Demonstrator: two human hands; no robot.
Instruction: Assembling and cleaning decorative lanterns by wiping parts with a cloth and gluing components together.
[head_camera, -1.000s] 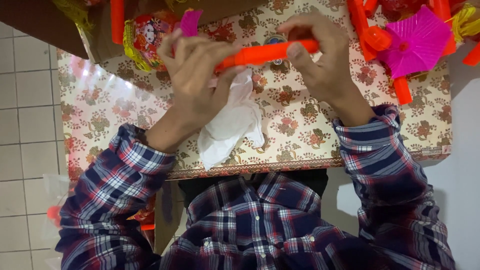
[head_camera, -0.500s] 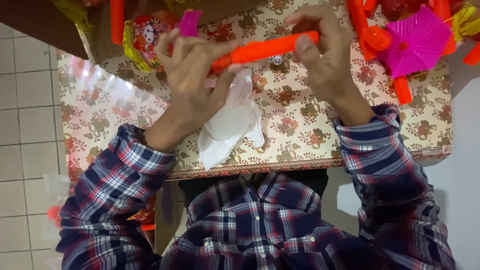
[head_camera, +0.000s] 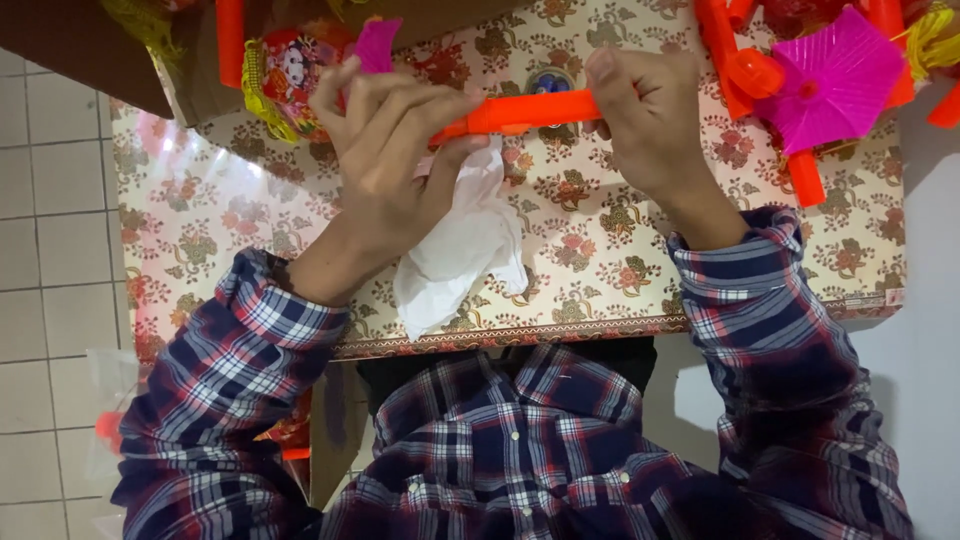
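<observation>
Gripping an orange plastic tube (head_camera: 520, 110) at both ends, the person holds it level just above a table covered in a floral-patterned cloth (head_camera: 590, 250). The right hand (head_camera: 650, 125) is closed around the tube's right end, thumb up along its near side and fingers curled over the far side. The left hand (head_camera: 385, 160) grasps the left end together with a crumpled white tissue (head_camera: 455, 245), which is pressed against the tube under the thumb and hangs down from the palm toward the table's near edge. Both forearms come up from the bottom of the view in sleeves of a dark blue, red and white plaid shirt (head_camera: 520, 440). Beyond the left hand lies a small decorated packet with yellow fringe (head_camera: 285, 70), with a scrap of magenta paper (head_camera: 375, 45) just beside the fingertips. To the right of the right hand, well apart from the tube, a magenta paper fan-like piece (head_camera: 835, 75) sits on top of more orange plastic tubes and parts (head_camera: 740, 75) at the table's far right corner. A pale tiled floor (head_camera: 50, 250) shows to the left of the table.
</observation>
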